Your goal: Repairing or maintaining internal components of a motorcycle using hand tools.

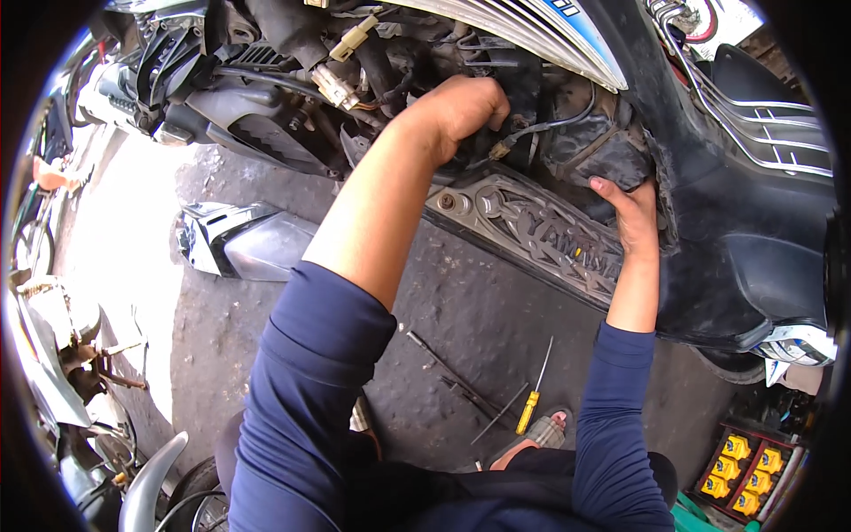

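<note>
1) On the opened-up scooter (753,222), a pale connector (337,87) shows; one panel (270,246) lies off, on the ground (239,346)
2) Left hand (461,115) curls, its grip hidden; right hand (637,215) touches a black part (623,164), fingers unseen
3) Re-covering seems left to do

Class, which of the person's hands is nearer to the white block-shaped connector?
Left. The left hand is a little right of the white connector; the right hand is much farther right, at a black part.

Scooter (665,146) is pretty much opened up, wiring (560,123) showing, grimy black part (615,162) sitting near the far right corner of the footboard (545,232).
</note>
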`<action>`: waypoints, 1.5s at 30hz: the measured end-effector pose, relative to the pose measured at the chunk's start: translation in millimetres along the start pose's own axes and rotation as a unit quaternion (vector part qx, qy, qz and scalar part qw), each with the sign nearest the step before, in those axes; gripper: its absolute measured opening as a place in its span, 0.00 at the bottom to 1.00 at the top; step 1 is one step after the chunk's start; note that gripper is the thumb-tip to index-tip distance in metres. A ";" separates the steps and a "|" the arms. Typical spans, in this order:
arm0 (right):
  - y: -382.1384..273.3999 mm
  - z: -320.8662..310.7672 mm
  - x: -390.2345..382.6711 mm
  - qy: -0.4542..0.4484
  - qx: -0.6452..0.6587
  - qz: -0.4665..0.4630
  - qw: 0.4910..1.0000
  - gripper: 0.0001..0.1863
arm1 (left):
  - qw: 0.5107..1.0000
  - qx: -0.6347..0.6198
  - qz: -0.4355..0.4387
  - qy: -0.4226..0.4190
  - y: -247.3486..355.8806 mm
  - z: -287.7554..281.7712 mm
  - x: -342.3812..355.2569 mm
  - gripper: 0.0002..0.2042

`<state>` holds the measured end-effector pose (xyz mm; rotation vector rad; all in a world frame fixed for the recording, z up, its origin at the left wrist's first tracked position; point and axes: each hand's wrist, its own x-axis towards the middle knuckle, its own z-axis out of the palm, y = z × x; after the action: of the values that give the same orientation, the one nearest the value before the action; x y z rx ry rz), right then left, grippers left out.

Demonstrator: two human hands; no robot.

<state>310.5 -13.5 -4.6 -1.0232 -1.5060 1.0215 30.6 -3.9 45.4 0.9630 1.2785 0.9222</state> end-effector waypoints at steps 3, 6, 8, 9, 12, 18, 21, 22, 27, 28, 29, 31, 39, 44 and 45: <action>-3.5 4.8 -3.0 -0.010 0.007 0.019 1.000 0.49 | 0.998 -0.041 0.026 0.033 -16.1 3.1 5.5 0.07; -1.6 9.8 -3.5 0.000 0.025 0.011 1.000 0.47 | 0.997 -0.065 0.030 0.021 -18.1 0.8 10.9 0.09; 3.3 5.8 0.8 0.015 0.031 0.005 0.999 0.44 | 0.999 -0.037 0.001 0.007 -15.0 -1.0 12.5 0.11; 6.6 2.3 4.5 0.008 0.026 0.012 1.000 0.44 | 1.000 0.008 -0.008 0.025 -7.9 -0.3 5.4 0.12; 2.1 7.8 -10.7 -0.002 -0.020 0.010 1.000 0.40 | 1.000 0.005 0.020 -0.022 1.7 1.4 1.2 0.12; -52.3 91.6 -133.4 -0.022 -0.407 -0.190 0.893 0.11 | 0.930 0.277 0.237 0.054 -20.7 -22.7 -28.3 0.16; -14.4 114.3 -224.8 -0.337 -0.359 -0.052 0.869 0.09 | 0.881 0.359 0.304 0.040 -14.8 -23.9 -24.4 0.15; 15.5 107.8 -260.6 -0.408 -0.402 0.028 0.819 0.11 | 0.870 0.367 0.324 0.061 -19.5 -16.5 -24.1 0.15; 102.6 57.8 -359.5 -0.447 -0.489 0.123 0.739 0.12 | 0.868 0.402 0.284 0.063 -18.4 -12.8 -25.7 0.18; 109.5 51.7 -367.3 -0.444 -0.465 0.110 0.758 0.12 | 0.869 0.400 0.285 0.059 -17.6 -16.5 -30.6 0.18; 111.6 51.9 -370.0 -0.443 -0.495 0.064 0.745 0.11 | 0.863 0.388 0.319 0.048 -16.2 -22.7 -40.5 0.17; 98.7 55.8 -362.2 -0.413 -0.493 0.065 0.763 0.11 | 0.857 0.375 0.353 0.034 -23.8 -37.5 -60.2 0.15; -35.7 38.3 -320.9 -0.364 -0.301 0.215 0.855 0.10 | 0.721 0.512 0.467 -0.022 -76.7 -34.6 -81.3 0.14; -115.3 68.7 -276.1 -0.150 -0.221 0.192 0.944 0.08 | 0.725 0.505 0.465 -0.058 -88.4 -11.7 -72.9 0.18; -125.6 77.4 -262.7 -0.106 -0.223 0.223 0.943 0.07 | 0.722 0.491 0.487 -0.024 -89.6 -8.9 -73.2 0.16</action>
<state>256.9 -307.5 34.0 -1.6771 -1.7745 1.1537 18.2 -102.4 -14.9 2.6634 1.1483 0.9146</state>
